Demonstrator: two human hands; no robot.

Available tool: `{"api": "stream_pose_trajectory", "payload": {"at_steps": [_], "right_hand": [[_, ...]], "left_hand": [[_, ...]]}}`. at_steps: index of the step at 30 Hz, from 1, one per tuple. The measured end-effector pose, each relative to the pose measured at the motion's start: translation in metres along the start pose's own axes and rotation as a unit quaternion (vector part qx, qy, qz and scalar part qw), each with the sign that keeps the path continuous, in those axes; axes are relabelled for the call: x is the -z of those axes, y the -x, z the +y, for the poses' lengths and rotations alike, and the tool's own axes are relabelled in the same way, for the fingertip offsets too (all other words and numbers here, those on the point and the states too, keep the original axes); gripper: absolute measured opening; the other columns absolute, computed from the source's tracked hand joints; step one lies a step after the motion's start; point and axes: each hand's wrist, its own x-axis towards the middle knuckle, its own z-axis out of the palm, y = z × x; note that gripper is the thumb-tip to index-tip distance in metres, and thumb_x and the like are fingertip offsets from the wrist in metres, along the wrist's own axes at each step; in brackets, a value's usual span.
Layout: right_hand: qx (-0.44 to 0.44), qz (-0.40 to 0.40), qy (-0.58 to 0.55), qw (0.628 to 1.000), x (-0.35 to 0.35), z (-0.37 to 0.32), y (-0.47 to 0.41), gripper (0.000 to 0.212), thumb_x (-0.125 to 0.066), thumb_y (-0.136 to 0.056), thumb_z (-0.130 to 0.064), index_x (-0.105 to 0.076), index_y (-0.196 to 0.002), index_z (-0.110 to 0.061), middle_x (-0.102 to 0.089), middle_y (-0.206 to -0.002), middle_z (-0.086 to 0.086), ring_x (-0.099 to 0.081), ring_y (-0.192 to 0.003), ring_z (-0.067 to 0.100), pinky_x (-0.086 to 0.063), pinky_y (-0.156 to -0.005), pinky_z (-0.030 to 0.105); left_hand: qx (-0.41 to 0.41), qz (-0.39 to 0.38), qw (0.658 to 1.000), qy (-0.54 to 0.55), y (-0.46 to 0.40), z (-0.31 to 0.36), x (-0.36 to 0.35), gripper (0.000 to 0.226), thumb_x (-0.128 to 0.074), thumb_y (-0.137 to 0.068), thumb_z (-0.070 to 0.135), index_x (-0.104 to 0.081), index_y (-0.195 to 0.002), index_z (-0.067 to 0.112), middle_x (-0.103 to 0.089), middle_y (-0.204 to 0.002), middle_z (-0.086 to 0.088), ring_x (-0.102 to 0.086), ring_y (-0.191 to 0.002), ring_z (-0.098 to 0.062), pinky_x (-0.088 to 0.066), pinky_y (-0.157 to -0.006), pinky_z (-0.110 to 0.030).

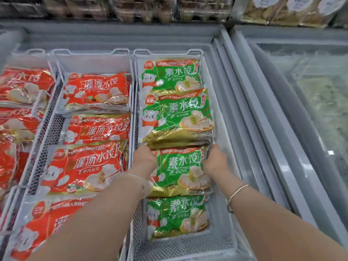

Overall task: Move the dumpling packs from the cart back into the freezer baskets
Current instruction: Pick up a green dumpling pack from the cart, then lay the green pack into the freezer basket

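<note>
Both hands are down in the right-hand freezer basket [222, 240]: the left hand [144, 157] curls over the top left corner of a green dumpling pack [178, 170] and the right hand [215, 160] grips its top right corner, fingertips tucked out of sight under the stacked green pack [177, 117] just behind. That held pack lies flat, third in a row of four green ones, overlapping the nearest green pack [177, 217]. Red dumpling packs [84, 166] fill the neighbouring white wire basket [47, 132] to the left, and a closed frosted freezer lid [310, 95] sits to the right.
</note>
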Motion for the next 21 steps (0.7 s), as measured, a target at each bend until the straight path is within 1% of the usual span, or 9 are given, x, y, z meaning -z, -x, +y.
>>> {"api": "stream_pose_trajectory", "payload": {"at_steps": [2, 4, 9, 11, 13, 15, 17, 19, 21], "right_hand": [[0.026, 0.019, -0.027, 0.999, 0.029, -0.012, 0.015, 0.039, -0.05, -0.091, 0.0, -0.042, -0.128, -0.004, -0.058, -0.123, 0.017, -0.056, -0.113, 0.032, -0.046, -0.086, 0.031], [0.05, 0.047, -0.06, 0.996, 0.056, -0.024, 0.028, 0.031, -0.051, -0.09, -0.002, -0.048, -0.121, -0.005, -0.06, -0.118, 0.017, -0.058, -0.109, 0.031, -0.044, -0.08, 0.028], [0.08, 0.121, -0.138, 0.98, 0.141, -0.03, 0.064, 0.03, -0.051, -0.089, -0.004, -0.05, -0.119, -0.002, -0.06, -0.109, 0.015, -0.056, -0.113, 0.033, -0.045, -0.09, 0.032], [0.086, 0.156, -0.142, 0.974, 0.178, -0.015, 0.08, 0.031, -0.05, -0.091, -0.007, -0.049, -0.121, -0.001, -0.059, -0.119, 0.018, -0.054, -0.117, 0.032, -0.039, -0.09, 0.028], [0.081, 0.195, -0.149, 0.966, 0.211, 0.01, 0.096, 0.033, -0.053, -0.091, -0.011, -0.05, -0.123, -0.001, -0.059, -0.124, 0.017, -0.053, -0.12, 0.03, -0.035, -0.095, 0.028], [0.058, 0.222, -0.188, 0.955, 0.243, 0.044, 0.111, 0.035, -0.057, -0.089, -0.011, -0.051, -0.122, -0.001, -0.061, -0.121, 0.02, -0.054, -0.119, 0.031, -0.035, -0.093, 0.028], [0.027, 0.247, -0.208, 0.946, 0.269, 0.084, 0.126, 0.034, -0.058, -0.088, -0.012, -0.052, -0.12, -0.001, -0.062, -0.118, 0.021, -0.056, -0.116, 0.032, -0.04, -0.092, 0.031], [-0.01, 0.275, -0.217, 0.937, 0.296, 0.138, 0.147, 0.029, -0.057, -0.088, -0.013, -0.055, -0.115, -0.003, -0.063, -0.116, 0.021, -0.058, -0.113, 0.034, -0.043, -0.091, 0.033], [-0.051, 0.304, -0.229, 0.923, 0.317, 0.197, 0.166, 0.006, -0.059, -0.086, -0.012, -0.057, -0.09, -0.007, -0.064, -0.112, 0.024, -0.06, -0.107, 0.036, -0.046, -0.089, 0.036]], "left_hand": [[-0.04, 0.002, 0.999, 0.029, 0.017, 0.022, 0.023, 0.022, -0.047, -0.094, 0.001, -0.056, -0.112, -0.008, -0.062, -0.11, -0.021, -0.062, -0.1, -0.033, -0.052, -0.087, -0.038], [-0.091, 0.006, 0.995, 0.051, 0.037, 0.048, 0.042, 0.025, -0.051, -0.094, 0.009, -0.058, -0.112, -0.007, -0.063, -0.108, -0.022, -0.062, -0.1, -0.033, -0.05, -0.087, -0.037], [-0.233, 0.006, 0.968, 0.097, 0.11, 0.127, 0.064, 0.028, -0.053, -0.093, 0.015, -0.06, -0.112, -0.004, -0.063, -0.117, -0.022, -0.059, -0.11, -0.038, -0.05, -0.095, -0.04], [-0.289, -0.022, 0.95, 0.115, 0.144, 0.158, 0.054, 0.024, -0.053, -0.091, 0.011, -0.063, -0.107, -0.004, -0.065, -0.114, -0.025, -0.063, -0.108, -0.037, -0.051, -0.094, -0.044], [-0.321, -0.063, 0.936, 0.131, 0.178, 0.186, 0.036, 0.011, -0.054, -0.089, 0.009, -0.063, -0.088, 0.003, -0.066, -0.111, -0.027, -0.064, -0.106, -0.039, -0.052, -0.093, -0.048], [-0.336, -0.091, 0.926, 0.145, 0.214, 0.211, 0.011, 0.018, -0.053, -0.089, 0.01, -0.053, -0.071, 0.01, -0.066, -0.111, -0.029, -0.064, -0.106, -0.041, -0.05, -0.094, -0.051], [-0.37, -0.112, 0.913, 0.129, 0.249, 0.231, -0.019, 0.011, -0.053, -0.09, 0.012, -0.061, -0.086, 0.005, -0.066, -0.112, -0.026, -0.064, -0.106, -0.04, -0.051, -0.094, -0.05], [-0.392, -0.137, 0.901, 0.124, 0.292, 0.245, -0.059, 0.021, -0.055, -0.09, 0.015, -0.063, -0.102, 0.0, -0.067, -0.112, -0.024, -0.065, -0.107, -0.038, -0.051, -0.094, -0.048], [-0.402, -0.178, 0.891, 0.11, 0.336, 0.255, -0.103, 0.019, -0.055, -0.09, 0.014, -0.062, -0.098, -0.001, -0.068, -0.104, -0.026, -0.064, -0.107, -0.04, -0.052, -0.092, -0.045]]}}
